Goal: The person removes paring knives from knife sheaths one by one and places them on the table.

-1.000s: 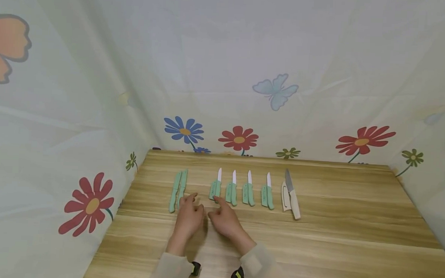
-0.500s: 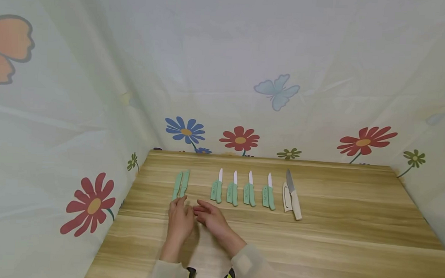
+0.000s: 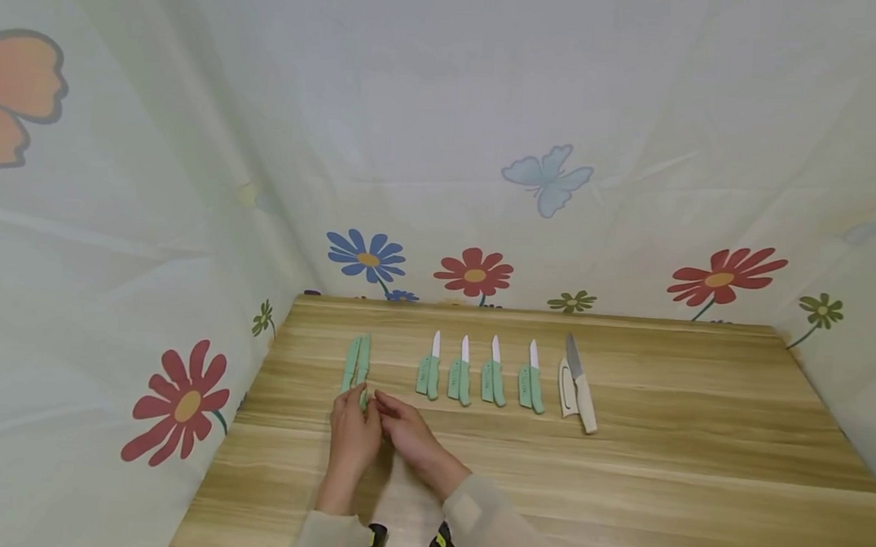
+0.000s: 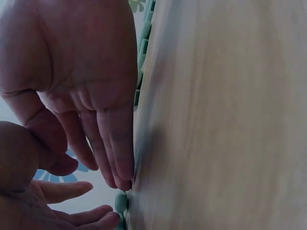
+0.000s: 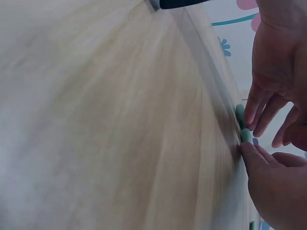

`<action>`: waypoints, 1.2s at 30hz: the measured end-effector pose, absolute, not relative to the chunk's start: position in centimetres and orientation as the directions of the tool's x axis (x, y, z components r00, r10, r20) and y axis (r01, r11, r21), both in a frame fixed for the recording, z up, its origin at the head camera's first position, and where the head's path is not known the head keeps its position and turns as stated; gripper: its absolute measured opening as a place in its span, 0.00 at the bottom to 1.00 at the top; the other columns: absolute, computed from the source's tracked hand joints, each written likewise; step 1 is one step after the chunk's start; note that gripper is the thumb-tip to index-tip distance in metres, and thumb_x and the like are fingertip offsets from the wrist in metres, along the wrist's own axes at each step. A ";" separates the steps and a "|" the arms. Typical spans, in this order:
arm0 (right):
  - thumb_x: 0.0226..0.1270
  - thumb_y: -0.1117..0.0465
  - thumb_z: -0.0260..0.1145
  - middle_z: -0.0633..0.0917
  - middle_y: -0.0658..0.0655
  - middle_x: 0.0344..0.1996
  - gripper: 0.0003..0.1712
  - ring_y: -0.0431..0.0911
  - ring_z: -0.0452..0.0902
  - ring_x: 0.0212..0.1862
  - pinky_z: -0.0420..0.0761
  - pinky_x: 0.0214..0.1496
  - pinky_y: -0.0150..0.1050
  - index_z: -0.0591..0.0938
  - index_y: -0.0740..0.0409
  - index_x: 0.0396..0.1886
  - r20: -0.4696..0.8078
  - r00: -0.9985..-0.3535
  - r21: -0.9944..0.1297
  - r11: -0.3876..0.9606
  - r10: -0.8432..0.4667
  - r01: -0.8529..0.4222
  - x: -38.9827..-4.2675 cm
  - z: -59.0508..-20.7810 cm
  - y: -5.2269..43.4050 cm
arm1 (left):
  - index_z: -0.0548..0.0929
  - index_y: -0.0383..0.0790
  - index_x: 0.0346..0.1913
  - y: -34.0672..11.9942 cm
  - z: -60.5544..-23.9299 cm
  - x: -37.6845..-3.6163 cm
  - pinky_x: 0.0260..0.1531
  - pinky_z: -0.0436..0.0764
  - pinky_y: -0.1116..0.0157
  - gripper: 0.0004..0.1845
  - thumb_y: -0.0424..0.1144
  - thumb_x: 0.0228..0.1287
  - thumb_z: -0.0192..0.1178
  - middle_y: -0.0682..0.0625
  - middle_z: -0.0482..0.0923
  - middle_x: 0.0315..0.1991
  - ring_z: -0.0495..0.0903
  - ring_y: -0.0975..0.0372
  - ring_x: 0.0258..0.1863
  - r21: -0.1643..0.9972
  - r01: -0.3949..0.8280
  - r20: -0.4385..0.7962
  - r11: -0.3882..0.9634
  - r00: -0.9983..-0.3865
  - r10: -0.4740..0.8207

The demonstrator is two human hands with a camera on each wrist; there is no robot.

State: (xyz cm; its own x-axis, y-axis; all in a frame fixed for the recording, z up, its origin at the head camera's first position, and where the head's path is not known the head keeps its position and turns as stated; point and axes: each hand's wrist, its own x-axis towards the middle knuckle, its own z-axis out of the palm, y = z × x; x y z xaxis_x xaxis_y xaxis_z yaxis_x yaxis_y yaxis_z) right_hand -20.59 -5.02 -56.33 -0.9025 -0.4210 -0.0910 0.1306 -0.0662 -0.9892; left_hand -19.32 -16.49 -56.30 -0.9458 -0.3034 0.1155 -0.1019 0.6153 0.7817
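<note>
Two sheathed green knives lie side by side at the left of the table in the head view, the left knife and the right knife. My left hand is over their handle ends, fingers fairly straight, hiding much of the handles. From the right side, my right hand touches the right knife's handle with its extended fingers, as the right wrist view shows. In that view my left hand's fingers hang close by the left knife's handle. Neither hand is curled round a knife.
Several green knives with white blades, each beside its green sheath, stand in a row to the right. Beyond them lie a larger cream-handled knife and its cream sheath. The wooden table meets a flowered curtain behind.
Both hands have moved left and slightly towards me, to the two sheathed knives' handle ends. The right hand has left the row of bare-bladed knives. The two sheathed knives now lie closer together.
</note>
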 end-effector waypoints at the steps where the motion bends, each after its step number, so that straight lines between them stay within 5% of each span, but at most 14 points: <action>1: 0.78 0.68 0.52 0.71 0.73 0.72 0.31 0.62 0.67 0.75 0.74 0.74 0.47 0.62 0.74 0.77 -0.087 -0.898 -0.990 -0.066 -0.432 0.127 -20.7 -56.3 -5.1 | 0.74 0.27 0.68 -16.6 -56.3 -19.4 0.66 0.71 0.38 0.24 0.34 0.73 0.54 0.25 0.70 0.65 0.69 0.33 0.66 0.784 -0.108 0.108 0.612 -0.946 -0.305; 6: 0.72 0.74 0.50 0.68 0.70 0.76 0.34 0.62 0.63 0.77 0.65 0.79 0.53 0.62 0.72 0.77 -0.093 -0.875 -0.990 -0.050 -0.475 0.132 -21.0 -56.1 -5.4 | 0.74 0.26 0.68 -16.9 -56.2 -19.6 0.68 0.70 0.38 0.24 0.32 0.72 0.54 0.24 0.71 0.64 0.70 0.33 0.67 0.794 -0.106 0.103 0.599 -0.947 -0.304; 11: 0.63 0.77 0.51 0.68 0.70 0.75 0.40 0.62 0.66 0.76 0.70 0.76 0.49 0.61 0.71 0.78 -0.095 -0.864 -0.990 -0.046 -0.494 0.135 -20.9 -56.0 -5.0 | 0.73 0.26 0.69 -16.8 -56.1 -19.8 0.66 0.72 0.39 0.24 0.31 0.72 0.55 0.24 0.73 0.63 0.73 0.34 0.64 0.800 -0.102 0.107 0.591 -0.945 -0.309; 18: 0.72 0.73 0.56 0.74 0.74 0.70 0.34 0.63 0.74 0.71 0.77 0.72 0.48 0.63 0.73 0.76 -0.107 -0.884 -0.987 -0.058 -0.455 0.150 -20.5 -55.7 -4.2 | 0.74 0.26 0.68 -16.9 -55.6 -20.1 0.58 0.76 0.41 0.26 0.27 0.66 0.58 0.27 0.79 0.55 0.79 0.38 0.54 0.802 -0.119 0.106 0.586 -0.936 -0.336; 27: 0.69 0.75 0.52 0.74 0.78 0.68 0.32 0.65 0.77 0.67 0.81 0.68 0.47 0.64 0.79 0.73 -0.102 -0.891 -0.982 -0.101 -0.442 0.163 -19.8 -56.0 -3.4 | 0.76 0.25 0.66 -17.0 -55.8 -20.4 0.53 0.81 0.44 0.27 0.27 0.62 0.61 0.34 0.88 0.45 0.86 0.44 0.46 0.778 -0.156 0.070 0.608 -0.941 -0.332; 36: 0.69 0.75 0.53 0.75 0.77 0.68 0.32 0.67 0.74 0.69 0.81 0.66 0.43 0.65 0.79 0.73 -0.089 -0.908 -0.984 -0.105 -0.409 0.144 -19.0 -55.5 -2.1 | 0.75 0.30 0.68 -16.5 -55.9 -20.0 0.48 0.83 0.47 0.28 0.28 0.63 0.63 0.37 0.88 0.46 0.87 0.48 0.44 0.796 -0.144 0.051 0.588 -0.952 -0.302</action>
